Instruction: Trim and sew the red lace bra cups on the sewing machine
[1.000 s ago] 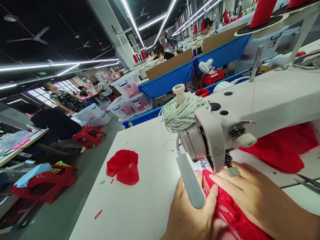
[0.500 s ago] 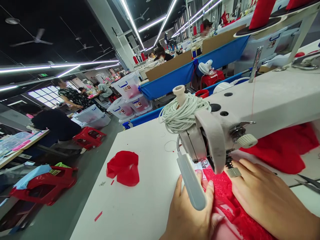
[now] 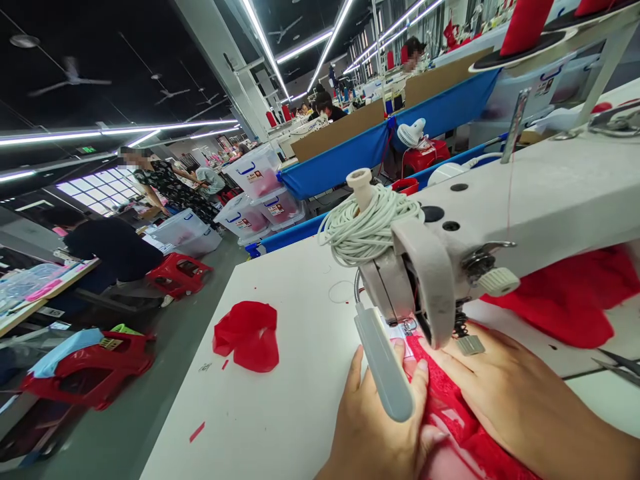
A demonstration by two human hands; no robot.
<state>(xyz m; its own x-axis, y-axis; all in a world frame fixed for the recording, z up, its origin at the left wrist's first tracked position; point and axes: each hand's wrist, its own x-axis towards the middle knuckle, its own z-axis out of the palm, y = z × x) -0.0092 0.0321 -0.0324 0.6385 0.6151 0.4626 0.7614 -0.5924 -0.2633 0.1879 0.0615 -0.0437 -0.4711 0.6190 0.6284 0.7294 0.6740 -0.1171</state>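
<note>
My left hand lies on the table at the left edge of a piece of red lace fabric, its fingers stretched forward and apart. A grey lamp-like bar hides part of that hand. My right hand rests flat over the right side of the lace, its fingertips hidden behind the sewing machine head. The fabric runs from under the needle area down between both hands, with a sheer pink part near the bottom. The needle itself is hidden.
On the white table lie a red sheer scrap and small red snippets. More red cloth and scissors are at the right. Coiled pale cord sits on the machine. Plastic bins and several people are beyond.
My right hand has shifted slightly, with its fingers lying straighter along the lace. The left hand stays nearly in place. In the background, a standing person has moved a little right.
</note>
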